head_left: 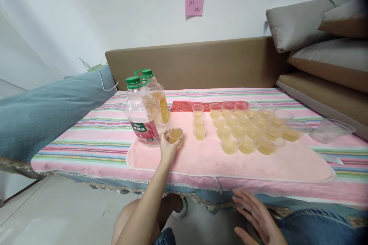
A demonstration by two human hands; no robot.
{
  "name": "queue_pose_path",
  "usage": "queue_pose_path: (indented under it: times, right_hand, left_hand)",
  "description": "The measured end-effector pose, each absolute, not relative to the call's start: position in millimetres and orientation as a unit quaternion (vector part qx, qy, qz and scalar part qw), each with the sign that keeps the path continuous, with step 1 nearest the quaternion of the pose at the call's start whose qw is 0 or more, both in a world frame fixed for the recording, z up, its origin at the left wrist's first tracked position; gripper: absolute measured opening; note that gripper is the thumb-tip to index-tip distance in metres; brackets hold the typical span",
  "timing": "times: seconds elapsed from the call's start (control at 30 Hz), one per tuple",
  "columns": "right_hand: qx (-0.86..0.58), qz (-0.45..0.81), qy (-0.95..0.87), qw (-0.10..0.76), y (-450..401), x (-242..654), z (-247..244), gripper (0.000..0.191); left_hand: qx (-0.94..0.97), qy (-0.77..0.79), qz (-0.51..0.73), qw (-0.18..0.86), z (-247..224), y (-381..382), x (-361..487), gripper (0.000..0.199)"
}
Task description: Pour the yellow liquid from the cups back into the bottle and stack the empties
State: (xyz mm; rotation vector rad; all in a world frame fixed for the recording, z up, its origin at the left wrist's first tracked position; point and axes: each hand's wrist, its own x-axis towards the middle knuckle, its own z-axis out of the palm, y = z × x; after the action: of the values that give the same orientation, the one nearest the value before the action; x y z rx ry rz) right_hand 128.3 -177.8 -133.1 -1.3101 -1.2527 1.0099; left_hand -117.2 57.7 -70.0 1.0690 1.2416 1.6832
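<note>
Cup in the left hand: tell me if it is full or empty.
Not empty: yellowish liquid shows inside the cup, gripped upright by the left hand. Exactly how full, I cannot tell.

Clear glossy plastic bottles [142,111], smooth see-through plastic cups [230,144], soft matt pink cloth mat [207,160], shiny red plastic wrapper [184,106], matt pink paper note [194,2]

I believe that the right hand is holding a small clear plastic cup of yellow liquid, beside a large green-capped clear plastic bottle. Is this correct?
Not quite: the hand is wrong. The head view shows the left hand holding the small clear plastic cup of yellow liquid, beside the large green-capped clear plastic bottle.
</note>
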Motion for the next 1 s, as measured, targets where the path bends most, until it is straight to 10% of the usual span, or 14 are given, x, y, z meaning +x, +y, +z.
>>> queue_pose_path:
  times: [1.0]
  right_hand:
    - [-0.526,0.397,-0.546,0.517,-178,132,-136,0.068]
  left_hand:
    - [0.424,0.542,0.627,0.365,-76,47,-118,0.063]
